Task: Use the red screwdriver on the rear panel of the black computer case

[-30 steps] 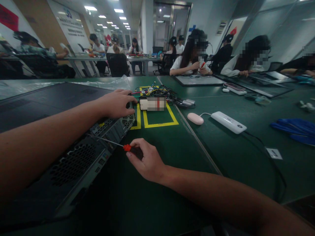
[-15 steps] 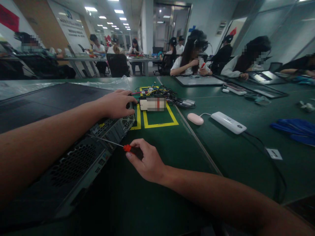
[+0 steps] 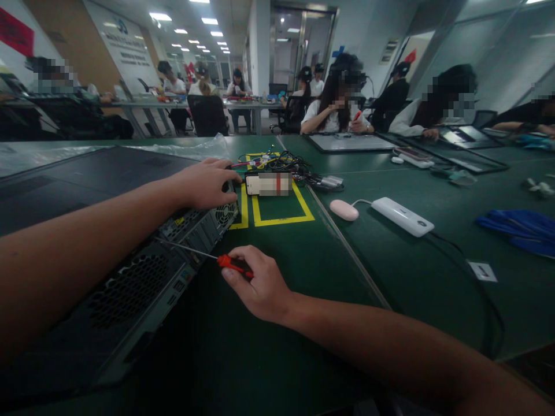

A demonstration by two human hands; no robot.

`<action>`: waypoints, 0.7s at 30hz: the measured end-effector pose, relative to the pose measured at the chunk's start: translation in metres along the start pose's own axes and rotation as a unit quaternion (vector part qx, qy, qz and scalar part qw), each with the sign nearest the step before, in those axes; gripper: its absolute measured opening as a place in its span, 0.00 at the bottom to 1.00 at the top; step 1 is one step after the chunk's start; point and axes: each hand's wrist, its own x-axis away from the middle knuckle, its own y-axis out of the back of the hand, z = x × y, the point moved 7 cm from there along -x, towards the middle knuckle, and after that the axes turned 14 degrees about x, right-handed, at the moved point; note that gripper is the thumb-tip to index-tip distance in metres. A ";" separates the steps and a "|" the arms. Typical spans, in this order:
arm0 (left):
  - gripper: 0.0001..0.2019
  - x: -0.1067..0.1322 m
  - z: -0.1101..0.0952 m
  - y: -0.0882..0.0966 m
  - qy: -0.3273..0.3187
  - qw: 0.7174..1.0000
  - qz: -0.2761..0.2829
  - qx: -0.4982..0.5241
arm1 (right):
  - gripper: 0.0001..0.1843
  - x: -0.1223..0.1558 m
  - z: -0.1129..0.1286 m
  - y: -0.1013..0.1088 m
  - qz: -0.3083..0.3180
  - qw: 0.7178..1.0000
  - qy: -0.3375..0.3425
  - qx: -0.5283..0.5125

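A black computer case (image 3: 130, 277) lies on its side on the green table, its rear panel with fan grille facing me. My left hand (image 3: 203, 182) rests on the case's top far corner, fingers curled over its edge. My right hand (image 3: 255, 283) pinches the red and black handle of a screwdriver (image 3: 229, 264). The thin metal shaft points left, its tip against the rear panel of the case.
A yellow-taped rectangle (image 3: 281, 218) on the green mat (image 3: 303, 260) holds a small white box (image 3: 269, 184) and tangled cables (image 3: 281, 159). A pink mouse (image 3: 344, 209), a white power bank (image 3: 402, 215) and blue cloth (image 3: 520, 228) lie to the right. Other people sit at tables behind.
My right fingers have turned on the screwdriver handle, showing more of its red part. The left hand and the case have stayed put.
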 end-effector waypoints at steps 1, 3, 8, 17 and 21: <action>0.31 0.000 0.000 0.000 0.000 1.000 0.000 0.000 | 0.12 0.000 0.000 0.000 -0.001 1.000 0.003 0.003; 0.32 0.000 0.001 0.000 -0.001 1.000 -0.001 0.002 | 0.13 0.000 0.001 0.000 -0.001 1.000 0.008 0.009; 0.32 -0.001 0.003 -0.002 -0.009 1.000 -0.005 0.010 | 0.14 -0.002 0.000 -0.001 0.007 1.000 0.006 0.013; 0.32 -0.001 0.003 -0.002 -0.005 1.000 -0.003 0.004 | 0.15 0.000 0.000 -0.003 0.014 1.000 -0.007 -0.018; 0.32 -0.001 0.001 -0.001 -0.003 1.000 0.001 0.001 | 0.11 0.001 -0.002 -0.004 0.015 1.000 -0.018 -0.016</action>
